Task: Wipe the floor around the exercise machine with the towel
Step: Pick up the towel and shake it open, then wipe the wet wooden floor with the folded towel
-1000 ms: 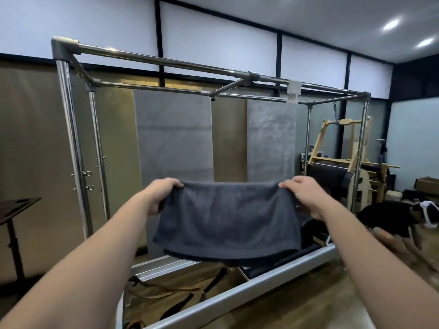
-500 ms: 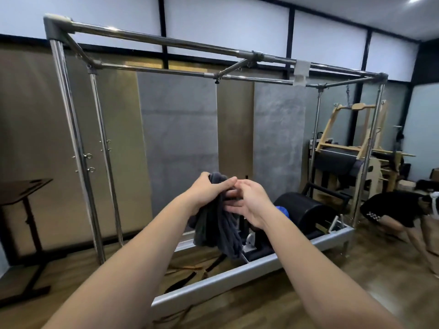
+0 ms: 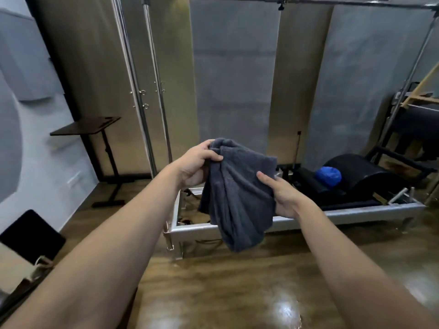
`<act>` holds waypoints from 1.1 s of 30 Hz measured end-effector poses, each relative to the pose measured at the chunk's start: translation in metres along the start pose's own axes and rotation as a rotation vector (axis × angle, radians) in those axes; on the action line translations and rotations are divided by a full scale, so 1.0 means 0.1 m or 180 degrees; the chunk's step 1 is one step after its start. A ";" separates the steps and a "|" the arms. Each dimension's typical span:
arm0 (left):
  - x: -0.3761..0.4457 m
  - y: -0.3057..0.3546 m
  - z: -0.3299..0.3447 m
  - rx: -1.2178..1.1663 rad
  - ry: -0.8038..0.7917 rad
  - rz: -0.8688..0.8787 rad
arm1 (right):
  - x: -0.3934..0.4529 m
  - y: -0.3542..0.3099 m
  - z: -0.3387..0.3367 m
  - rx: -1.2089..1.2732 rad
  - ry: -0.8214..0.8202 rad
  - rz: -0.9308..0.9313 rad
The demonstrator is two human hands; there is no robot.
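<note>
While it hangs bunched at mid-frame, the dark grey towel (image 3: 237, 195) looks soft, light and limp, best gathered into a pad at its top fold. Left hand (image 3: 196, 166) pinches that fold in a closed grip; right hand (image 3: 283, 197) clasps its 3 o'clock edge. Behind stands the exercise machine (image 3: 332, 214); glossy wooden floor (image 3: 225, 293) spreads toward 6 o'clock.

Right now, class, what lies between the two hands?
In the head view, only the grey towel, bunched and hanging, between the left hand and right hand.
</note>
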State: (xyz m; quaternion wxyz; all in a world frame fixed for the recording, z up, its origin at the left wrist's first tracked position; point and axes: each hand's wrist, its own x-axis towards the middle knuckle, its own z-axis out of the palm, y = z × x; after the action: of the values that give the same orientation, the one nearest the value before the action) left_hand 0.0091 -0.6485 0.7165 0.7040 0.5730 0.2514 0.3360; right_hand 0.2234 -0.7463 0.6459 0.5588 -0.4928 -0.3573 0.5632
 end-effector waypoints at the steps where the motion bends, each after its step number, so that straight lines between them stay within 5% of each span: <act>1: -0.03 -0.07 -0.09 -0.0027 0.0156 -0.0004 | 0.05 0.08 0.07 -0.0059 0.0049 -0.0097; 4: -0.13 -0.34 -0.34 0.0174 0.0576 -0.0219 | 0.21 0.20 0.32 -0.0409 0.0400 -0.0534; 8: -0.27 -0.95 -0.65 0.0601 0.0341 -0.1021 | 0.39 0.50 0.53 -0.0898 0.0598 -0.0731; 13: -0.42 -1.89 -1.02 0.0019 0.0672 -0.1219 | 0.39 1.34 0.50 -0.1421 0.0806 -0.0390; 19: -0.83 -3.31 -1.28 -0.0371 0.1052 -0.1683 | 0.08 2.96 0.36 -0.1227 0.0337 0.0910; 26: -1.25 -4.61 -1.54 -0.0802 0.1127 -0.2170 | 0.02 4.58 0.31 -0.0954 0.0968 0.0862; 33: -1.67 -6.10 -2.00 -0.0064 0.0977 -0.2709 | 0.03 6.04 0.13 -0.1227 0.1094 0.1033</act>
State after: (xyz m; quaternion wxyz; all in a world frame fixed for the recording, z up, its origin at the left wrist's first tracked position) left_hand -0.1340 -0.7195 0.0726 0.7396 0.3553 0.5628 0.1002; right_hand 0.0436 -0.8142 0.0733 0.4100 -0.7285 -0.2743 0.4753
